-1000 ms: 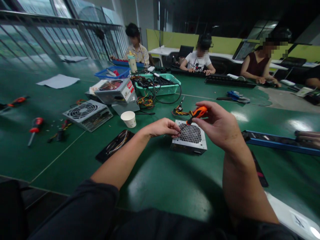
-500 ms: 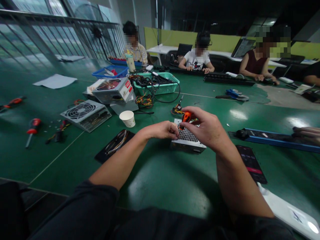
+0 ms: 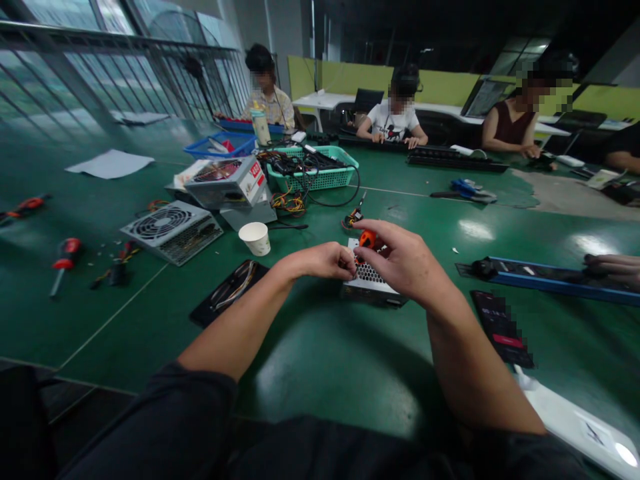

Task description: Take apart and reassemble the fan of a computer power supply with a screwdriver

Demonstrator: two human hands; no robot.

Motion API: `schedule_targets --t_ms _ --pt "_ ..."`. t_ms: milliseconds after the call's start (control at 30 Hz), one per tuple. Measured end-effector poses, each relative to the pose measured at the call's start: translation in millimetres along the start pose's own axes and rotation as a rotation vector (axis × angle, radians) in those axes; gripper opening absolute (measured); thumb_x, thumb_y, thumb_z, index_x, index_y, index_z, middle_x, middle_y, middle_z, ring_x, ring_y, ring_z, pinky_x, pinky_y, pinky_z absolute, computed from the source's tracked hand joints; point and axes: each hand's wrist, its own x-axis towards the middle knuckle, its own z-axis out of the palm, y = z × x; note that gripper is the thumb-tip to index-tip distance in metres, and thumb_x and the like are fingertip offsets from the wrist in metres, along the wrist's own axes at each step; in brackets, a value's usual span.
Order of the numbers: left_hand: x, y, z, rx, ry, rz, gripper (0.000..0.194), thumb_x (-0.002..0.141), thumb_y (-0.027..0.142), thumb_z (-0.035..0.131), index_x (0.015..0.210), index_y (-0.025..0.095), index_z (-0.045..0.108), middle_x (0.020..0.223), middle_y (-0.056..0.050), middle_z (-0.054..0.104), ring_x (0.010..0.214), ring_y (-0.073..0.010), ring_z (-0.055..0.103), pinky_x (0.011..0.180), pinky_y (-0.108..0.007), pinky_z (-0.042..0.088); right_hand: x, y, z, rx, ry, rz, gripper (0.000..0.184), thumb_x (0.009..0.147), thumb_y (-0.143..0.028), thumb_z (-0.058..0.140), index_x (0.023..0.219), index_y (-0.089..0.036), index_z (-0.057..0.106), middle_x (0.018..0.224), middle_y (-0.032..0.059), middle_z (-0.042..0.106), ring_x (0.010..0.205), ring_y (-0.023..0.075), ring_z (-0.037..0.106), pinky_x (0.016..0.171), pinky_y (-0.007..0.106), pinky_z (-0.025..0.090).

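A small metal power supply with a honeycomb vent on top lies on the green table in front of me. My right hand grips an orange-and-black screwdriver by its handle, held over the vent's left side. At the power supply's left corner, the fingers of my left hand are pinched close together beside the screwdriver's lower end. Whatever lies between those fingertips is too small to make out. My fingers hide the screwdriver's tip, and my right hand covers part of the vent.
Left of my hands are a paper cup, a black tray with wires, more power supplies and a red screwdriver. Behind stands a green basket of cables. A phone and blue-edged strip lie right. Several people sit nearby.
My right hand has moved left and down with the screwdriver, which has gone from slanted to more upright at the power supply's left corner. The left hand has stayed pinched there.
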Motion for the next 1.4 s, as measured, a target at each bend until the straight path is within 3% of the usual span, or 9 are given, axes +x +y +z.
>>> schedule_targets --t_ms 167,400,567,767,933,1133,1300,1400 --pt "1.1 -0.6 0.0 0.032 0.005 0.057 0.011 0.081 0.018 0.070 0.087 0.014 0.078 0.081 -0.004 0.075 0.076 -0.0144 0.066 0.073 -0.023 0.047 -1.8 -3.6 -3.9 -0.007 -0.053 -0.048 0.048 0.095 -0.028 0.055 0.143 -0.022 0.054 0.129 0.0093 0.069 0.107 0.0233 0.068 0.098 0.042 0.053" --pt "1.5 -4.3 -1.1 0.071 0.007 0.055 0.012 0.083 0.022 0.070 0.087 0.014 0.077 0.082 -0.003 0.074 0.076 -0.0144 0.065 0.072 -0.023 0.046 -0.5 -6.0 0.1 -0.080 -0.024 -0.046 0.043 0.094 -0.029 0.060 0.136 -0.023 0.060 0.118 0.0096 0.071 0.108 0.0247 0.066 0.096 0.041 0.052" --pt "1.7 -2.4 -1.1 0.074 -0.001 0.074 0.012 0.082 0.021 0.070 0.087 0.013 0.077 0.081 -0.004 0.074 0.076 -0.0146 0.065 0.071 -0.023 0.046 -2.2 -5.5 -2.9 -0.055 -0.059 -0.081 0.050 0.097 -0.027 0.052 0.147 -0.023 0.049 0.132 0.0095 0.066 0.115 0.0229 0.064 0.101 0.039 0.049" --pt "1.9 -1.2 -0.7 0.094 0.011 0.033 0.012 0.082 0.021 0.071 0.088 0.015 0.078 0.085 -0.004 0.075 0.077 -0.0143 0.065 0.072 -0.023 0.046 -1.8 -5.0 -3.5 -0.184 -0.026 -0.020 0.036 0.094 -0.035 0.060 0.129 -0.025 0.065 0.116 0.0090 0.070 0.100 0.0236 0.067 0.086 0.036 0.053" --pt "2.3 -2.1 -1.2 0.092 0.007 0.071 0.012 0.081 0.021 0.071 0.088 0.015 0.078 0.083 -0.003 0.075 0.077 -0.0146 0.065 0.074 -0.023 0.047 -3.4 -6.5 -5.8 -0.074 -0.105 -0.125 0.052 0.099 -0.027 0.050 0.150 -0.024 0.045 0.134 0.0086 0.065 0.119 0.0225 0.062 0.102 0.039 0.049" --pt "1.4 -1.2 -1.1 0.085 0.004 0.031 0.013 0.082 0.023 0.070 0.088 0.014 0.078 0.084 -0.004 0.075 0.077 -0.0143 0.065 0.072 -0.023 0.046 -2.7 -8.8 -1.2 -0.260 -0.006 -0.004 0.040 0.096 -0.042 0.056 0.130 -0.022 0.065 0.116 0.0104 0.070 0.102 0.0258 0.067 0.087 0.039 0.054" --pt "0.6 0.2 -0.9 0.080 0.011 0.050 0.011 0.082 0.022 0.071 0.085 0.014 0.077 0.081 -0.003 0.074 0.074 -0.0139 0.063 0.071 -0.022 0.045 -3.5 -9.8 -4.8 -0.131 -0.112 -0.065 0.058 0.098 -0.028 0.050 0.154 -0.023 0.038 0.135 0.0106 0.063 0.118 0.0244 0.063 0.098 0.040 0.051" --pt "0.9 -0.1 -0.9 0.057 0.004 0.050 0.012 0.081 0.020 0.071 0.089 0.013 0.078 0.086 -0.004 0.075 0.079 -0.0147 0.065 0.074 -0.023 0.047 -3.3 -8.4 -2.6 -0.217 -0.066 -0.035 0.049 0.098 -0.033 0.053 0.146 -0.024 0.051 0.129 0.0095 0.068 0.111 0.0254 0.066 0.092 0.039 0.053"
